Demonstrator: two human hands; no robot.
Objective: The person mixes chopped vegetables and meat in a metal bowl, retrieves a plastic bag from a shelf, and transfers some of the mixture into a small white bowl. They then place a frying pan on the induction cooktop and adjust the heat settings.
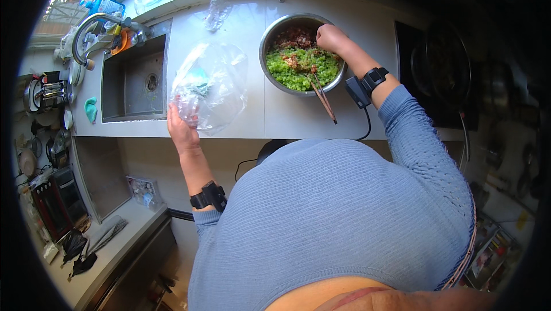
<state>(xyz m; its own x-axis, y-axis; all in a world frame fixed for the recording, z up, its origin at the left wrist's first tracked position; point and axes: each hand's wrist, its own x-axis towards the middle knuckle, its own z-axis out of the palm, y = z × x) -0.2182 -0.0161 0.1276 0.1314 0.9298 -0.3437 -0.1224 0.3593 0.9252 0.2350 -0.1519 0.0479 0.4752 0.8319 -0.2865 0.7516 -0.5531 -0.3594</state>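
Note:
My left hand [183, 128] is at the counter's front edge, its fingers against a clear plastic bag [224, 82] with something pale green in or under it. Over the far right rim of a large stainless steel bowl [263, 67] is my right hand [331, 38], its fingers curled; whether they hold anything is hidden. Chopped green vegetable [280, 69] fills the near part of the bowl, and dark reddish minced filling [295, 37] lies at the back. A pair of wooden chopsticks [325, 103] leans out over the bowl's near rim.
Left of the bag is a steel sink [129, 82] with a curved faucet [79, 37]. A green cloth [91, 110] lies beside it. Crumpled clear plastic [217, 13] lies at the back. On the right, a pan [447, 65] sits on the dark cooktop [404, 52].

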